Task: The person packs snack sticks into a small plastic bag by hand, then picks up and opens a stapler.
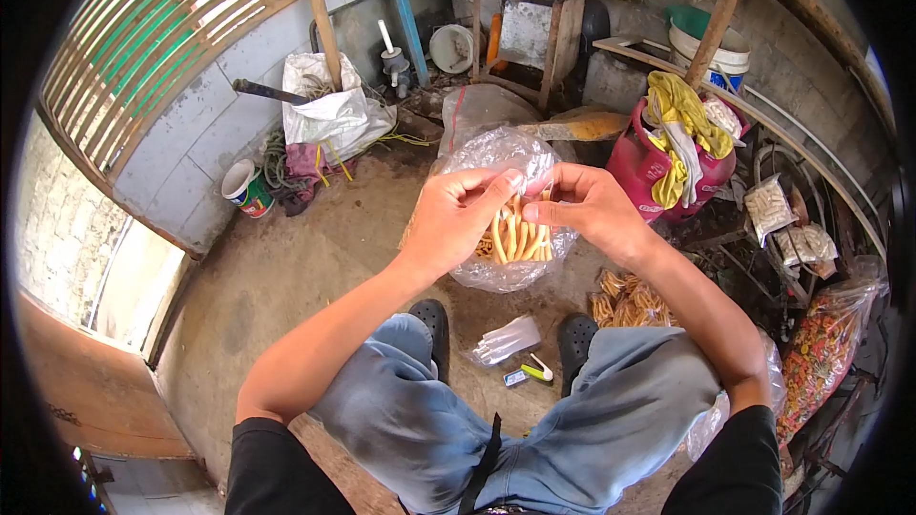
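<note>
Between my fingers is a small clear plastic bag of yellow-brown stick snacks (520, 236). My left hand (460, 215) pinches its top edge from the left. From the right, my right hand (596, 212) grips the same top edge, thumb and fingers closed. Behind and under the small bag lies a large clear plastic bag (510, 277), its contents mostly hidden by my hands. On the floor between my shoes are a stack of white-looking flat plastic bags (504, 339), a green stapler (539, 370) and a small blue box (515, 379).
Several filled snack packs (634, 301) lie by my right shoe (576, 343). A pink gas cylinder (658, 167) with yellow gloves (679, 114) stands to the right. Farther right is a tall bag of colourful snacks (825, 353). A white sack (329, 119) and bucket (246, 186) stand left.
</note>
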`<state>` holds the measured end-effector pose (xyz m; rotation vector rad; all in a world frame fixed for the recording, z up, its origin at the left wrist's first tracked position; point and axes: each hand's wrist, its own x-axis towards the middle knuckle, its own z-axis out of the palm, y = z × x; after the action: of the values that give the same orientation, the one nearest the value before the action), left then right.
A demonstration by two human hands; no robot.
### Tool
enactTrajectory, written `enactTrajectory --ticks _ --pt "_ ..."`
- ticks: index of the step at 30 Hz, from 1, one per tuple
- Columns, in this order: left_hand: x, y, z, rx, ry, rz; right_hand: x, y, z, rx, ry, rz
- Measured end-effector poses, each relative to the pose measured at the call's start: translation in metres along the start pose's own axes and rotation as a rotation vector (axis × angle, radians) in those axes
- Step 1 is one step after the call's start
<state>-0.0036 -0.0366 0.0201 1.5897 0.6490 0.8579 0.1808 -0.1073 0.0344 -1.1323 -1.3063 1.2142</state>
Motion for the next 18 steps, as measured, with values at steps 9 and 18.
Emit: enactTrajectory --ticks 9,18 --pt "0.001 -0.001 0.002 -0.055 0.011 -0.032 0.004 0.002 -0.002 0.009 0.035 0.074" --pt "0.005 -0.003 0.005 -0.067 0.011 0.017 0.004 0.003 0.003 0.066 0.150 -0.063"
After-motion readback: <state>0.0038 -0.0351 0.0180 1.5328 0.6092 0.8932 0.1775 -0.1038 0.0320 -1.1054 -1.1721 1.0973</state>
